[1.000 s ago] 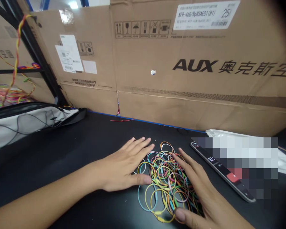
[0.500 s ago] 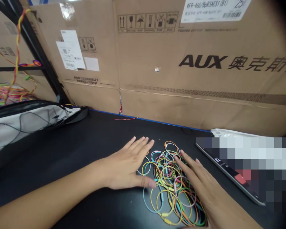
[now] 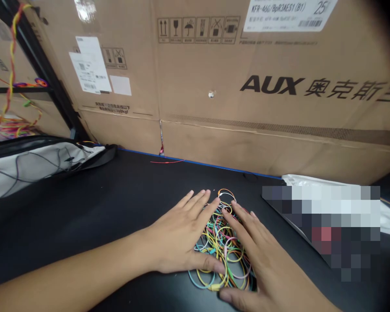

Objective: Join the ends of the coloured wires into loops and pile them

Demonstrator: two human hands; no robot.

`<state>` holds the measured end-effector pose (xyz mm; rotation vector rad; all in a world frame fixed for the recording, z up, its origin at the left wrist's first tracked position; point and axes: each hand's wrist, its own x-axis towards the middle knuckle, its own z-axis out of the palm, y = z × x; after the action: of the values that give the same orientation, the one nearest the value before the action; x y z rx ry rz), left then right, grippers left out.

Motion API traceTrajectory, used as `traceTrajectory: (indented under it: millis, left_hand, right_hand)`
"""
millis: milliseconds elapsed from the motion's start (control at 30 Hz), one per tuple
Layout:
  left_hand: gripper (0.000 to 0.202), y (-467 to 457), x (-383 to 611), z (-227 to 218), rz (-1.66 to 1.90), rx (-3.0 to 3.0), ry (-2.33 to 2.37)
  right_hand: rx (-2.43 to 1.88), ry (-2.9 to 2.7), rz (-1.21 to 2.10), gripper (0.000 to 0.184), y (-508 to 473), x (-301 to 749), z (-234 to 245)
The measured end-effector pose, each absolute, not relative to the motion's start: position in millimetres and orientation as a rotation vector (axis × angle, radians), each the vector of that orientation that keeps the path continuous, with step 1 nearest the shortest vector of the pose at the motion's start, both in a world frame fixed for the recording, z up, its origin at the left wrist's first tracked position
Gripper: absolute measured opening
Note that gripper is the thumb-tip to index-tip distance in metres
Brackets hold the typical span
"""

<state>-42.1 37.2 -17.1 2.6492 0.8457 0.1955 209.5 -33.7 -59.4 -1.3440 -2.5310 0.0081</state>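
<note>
A pile of thin coloured wire loops (image 3: 221, 242), yellow, teal, pink and orange, lies on the black tabletop (image 3: 117, 203). My left hand (image 3: 182, 236) rests flat against the pile's left side, fingers stretched out, thumb along the front of the loops. My right hand (image 3: 263, 264) lies flat on the pile's right side, fingers extended toward the far end. The fingertips of both hands almost meet over the far part of the pile. Neither hand grips anything.
Large cardboard boxes (image 3: 234, 86) stand along the table's back edge. A grey-white bag with black trim (image 3: 35, 162) lies at the left. A loose red wire (image 3: 167, 161) lies near the back edge. A blurred flat device (image 3: 325, 229) sits right of the pile.
Both hands have moved inward and closed on the pile from either side. The loops are bunched into a narrower heap than a second ago.
</note>
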Motion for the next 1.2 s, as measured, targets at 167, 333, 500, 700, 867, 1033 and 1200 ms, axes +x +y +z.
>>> traceTrajectory:
  millis: [167, 333, 500, 700, 867, 1033, 1200]
  left_hand:
    - [0.120, 34, -40, -17, 0.299, 2.625, 0.758]
    - [0.115, 32, -39, -24, 0.261, 2.588, 0.586]
    - [0.106, 38, -43, -22, 0.221, 2.626, 0.708]
    - [0.100, 42, -53, -18, 0.196, 2.691, 0.755]
    - [0.099, 45, -61, -11, 0.079, 2.724, 0.908]
    - [0.104, 44, -53, -13, 0.099, 2.701, 0.919]
    - [0.102, 37, -43, -19, 0.212, 2.661, 0.755]
  right_hand:
    - [-1.325, -2.478, 0.016, 0.135, -28, 214, -56]
    - [-1.344, -2.544, 0.011, 0.117, -18, 219, -56]
    - [-1.484, -2.533, -0.012, 0.084, -12, 225, -58]
    - [-1.547, -2.521, -0.007, 0.075, -13, 234, -56]
    - [-1.597, -2.491, -0.034, 0.071, -16, 243, -58]
    - [-1.493, -2.493, -0.120, 0.072, -16, 239, -60]
    - [-1.326, -2.502, -0.123, 0.088, -22, 223, -53]
